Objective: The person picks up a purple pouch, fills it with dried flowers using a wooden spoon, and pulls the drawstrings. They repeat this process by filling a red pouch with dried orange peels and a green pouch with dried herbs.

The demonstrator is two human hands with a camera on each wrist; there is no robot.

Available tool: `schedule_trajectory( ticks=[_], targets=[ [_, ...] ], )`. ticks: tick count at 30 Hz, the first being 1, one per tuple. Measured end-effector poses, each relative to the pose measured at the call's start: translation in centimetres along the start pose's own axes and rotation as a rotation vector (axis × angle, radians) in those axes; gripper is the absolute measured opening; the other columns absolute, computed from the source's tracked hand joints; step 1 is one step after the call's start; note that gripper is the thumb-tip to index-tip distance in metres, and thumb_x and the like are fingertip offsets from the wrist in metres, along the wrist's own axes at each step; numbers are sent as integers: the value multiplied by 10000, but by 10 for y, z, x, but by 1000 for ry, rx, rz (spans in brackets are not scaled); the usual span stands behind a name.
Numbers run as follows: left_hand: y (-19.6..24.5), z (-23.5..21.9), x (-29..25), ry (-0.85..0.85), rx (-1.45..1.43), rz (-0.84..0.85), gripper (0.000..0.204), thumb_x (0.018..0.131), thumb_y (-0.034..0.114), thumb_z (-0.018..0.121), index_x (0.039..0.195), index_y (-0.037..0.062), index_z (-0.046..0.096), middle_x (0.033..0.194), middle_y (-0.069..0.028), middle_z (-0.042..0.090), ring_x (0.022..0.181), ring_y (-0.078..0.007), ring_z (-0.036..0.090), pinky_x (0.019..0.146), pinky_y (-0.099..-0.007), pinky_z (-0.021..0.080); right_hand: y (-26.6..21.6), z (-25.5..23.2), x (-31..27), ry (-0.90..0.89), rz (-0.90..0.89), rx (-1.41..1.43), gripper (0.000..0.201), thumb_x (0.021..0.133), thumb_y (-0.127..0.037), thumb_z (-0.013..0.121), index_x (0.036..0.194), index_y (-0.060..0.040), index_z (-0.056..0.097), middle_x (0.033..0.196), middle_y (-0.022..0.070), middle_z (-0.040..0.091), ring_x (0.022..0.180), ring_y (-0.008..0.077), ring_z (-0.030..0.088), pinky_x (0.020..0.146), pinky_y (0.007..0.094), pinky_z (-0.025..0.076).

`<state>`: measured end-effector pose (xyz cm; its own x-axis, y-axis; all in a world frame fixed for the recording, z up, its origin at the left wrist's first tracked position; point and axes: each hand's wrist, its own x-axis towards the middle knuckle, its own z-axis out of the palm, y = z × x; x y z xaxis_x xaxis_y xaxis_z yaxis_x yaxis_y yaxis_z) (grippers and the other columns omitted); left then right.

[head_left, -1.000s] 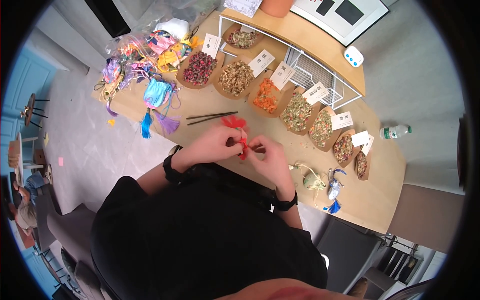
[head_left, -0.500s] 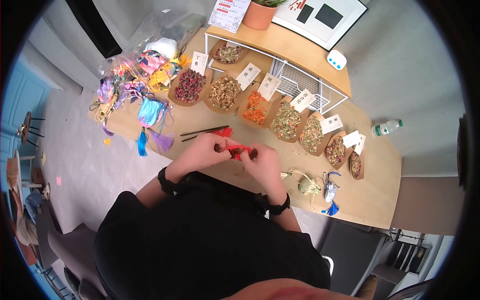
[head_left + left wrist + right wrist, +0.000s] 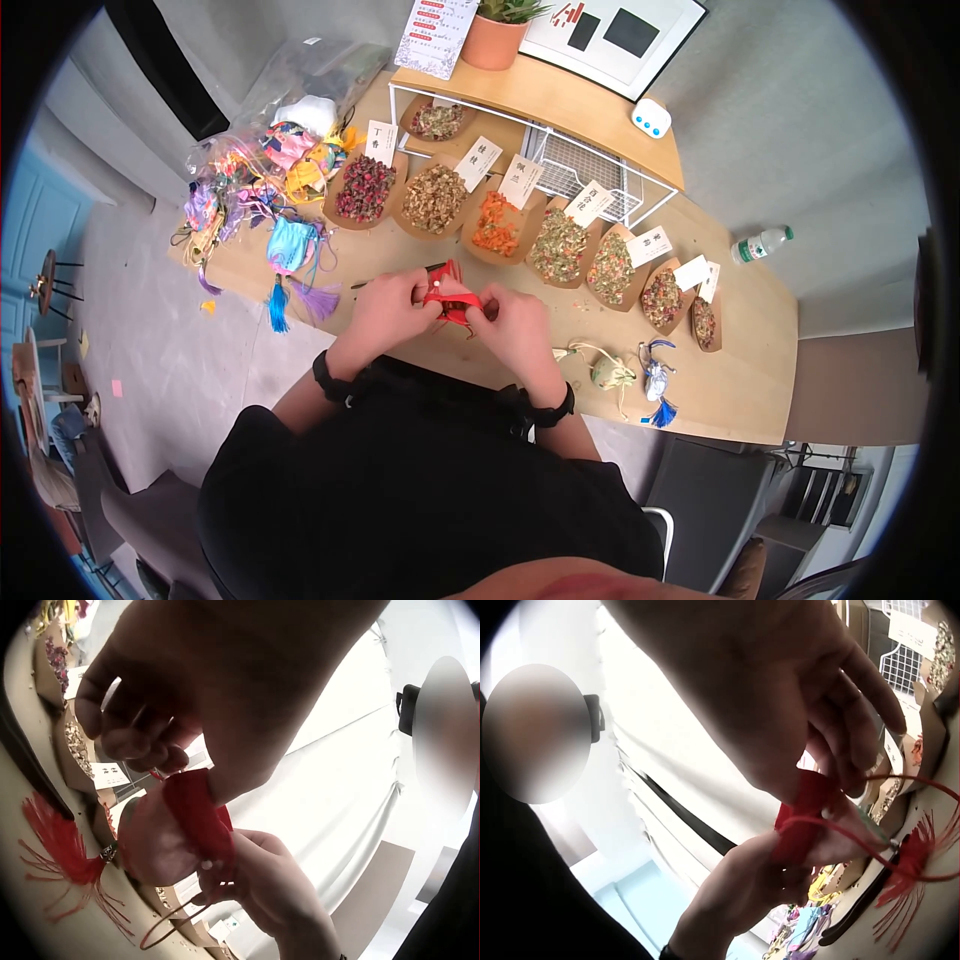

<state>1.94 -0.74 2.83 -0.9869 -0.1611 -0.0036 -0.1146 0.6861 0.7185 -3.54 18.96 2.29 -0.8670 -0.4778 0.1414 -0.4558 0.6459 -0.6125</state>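
Note:
A small drawstring sachet pouch [image 3: 455, 298] is up between both hands, with a red band round its mouth. Its pale pink body [image 3: 154, 841] and red tassel [image 3: 61, 838] show in the left wrist view. My left hand [image 3: 392, 306] pinches one side of the red band. Opposite, my right hand [image 3: 518, 326] pinches the other side with thumb and fingers. The mouth gapes between them in the head view. A red cord [image 3: 847, 834] loops out from the band. A dark, slender two-pronged tool [image 3: 864, 894] lies on the table beside the tassel.
Paper trays of dried flowers [image 3: 433, 198] with name cards curve along the back, before a wooden shelf [image 3: 560, 118]. Colourful pouches [image 3: 290, 243] lie at left. A green pouch [image 3: 612, 372] and blue-and-white pouch [image 3: 655, 382] lie right, a bottle [image 3: 762, 245] beyond.
The head view has shifted, so the table scene sits further left. Both hands have kept hold of the red pouch while its mouth has turned into view and spread wider.

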Motion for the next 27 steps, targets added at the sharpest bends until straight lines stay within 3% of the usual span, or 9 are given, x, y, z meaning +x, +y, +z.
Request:
schedule_trajectory(
  ticks=[6, 9, 12, 15, 18, 21, 22, 27],
  targets=[
    [5, -11, -3, -31, -4, 105, 222, 715, 185, 702, 745, 68, 517, 655, -116, 585, 641, -329, 619, 585, -410, 485, -8, -16, 0, -169, 63, -92, 187, 753, -201, 721, 877, -68, 679, 733, 67, 711, 668, 229, 697, 643, 326, 553],
    [9, -17, 1, -182, -106, 47, 193, 759, 153, 702, 804, 56, 541, 706, -100, 617, 681, -273, 650, 638, -386, 503, -5, -23, 7, -229, 80, -14, 222, 779, -184, 699, 965, -63, 694, 769, 97, 719, 689, 232, 700, 647, 326, 547],
    [-8, -14, 11, -184, -358, 184, 248, 840, 131, 688, 1059, 65, 591, 988, -108, 673, 941, -225, 669, 825, -356, 515, -3, -29, 13, -171, 61, 210, 224, 820, -134, 668, 1025, -52, 700, 749, 101, 709, 661, 170, 685, 623, 287, 524],
    [-17, -12, 17, -228, -683, 185, 522, 908, 132, 663, 1381, 54, 456, 1290, -116, 577, 1223, -225, 547, 1030, -361, 426, -19, -47, 21, -136, 66, 408, 180, 869, -123, 639, 993, -10, 704, 731, 134, 702, 630, 205, 695, 607, 308, 525],
    [-22, 2, 23, -172, -833, 357, 692, 966, 400, 583, 1485, 18, 332, 1433, -123, 458, 1275, -242, 504, 1044, -384, 434, -16, -45, 28, -65, 23, 538, 153, 896, -108, 624, 934, 14, 708, 653, 106, 673, 558, 120, 640, 562, 266, 494],
    [-24, 14, 21, -357, -1155, 235, 687, 1002, 444, 524, 1502, 27, 305, 1385, -91, 498, 1321, -226, 457, 1095, -385, 366, -33, -52, 31, -36, 29, 605, 170, 906, -112, 616, 910, 33, 704, 619, 86, 653, 540, 86, 586, 553, 246, 478],
    [-35, 21, 24, -458, -1140, 198, 743, 997, 569, 433, 1492, 27, 322, 1404, -82, 475, 1310, -208, 466, 1066, -379, 394, -33, -51, 32, -36, 11, 587, 181, 913, -117, 612, 910, 42, 699, 608, 71, 644, 537, 63, 554, 544, 240, 468],
    [-20, 34, 19, -545, -1422, 222, 788, 981, 602, 426, 1516, 49, 255, 1415, -79, 466, 1285, -195, 486, 1025, -364, 419, -35, -46, 33, -24, -22, 554, 169, 911, -112, 618, 898, 39, 695, 608, 66, 637, 533, 57, 542, 532, 235, 450]
  ],
)
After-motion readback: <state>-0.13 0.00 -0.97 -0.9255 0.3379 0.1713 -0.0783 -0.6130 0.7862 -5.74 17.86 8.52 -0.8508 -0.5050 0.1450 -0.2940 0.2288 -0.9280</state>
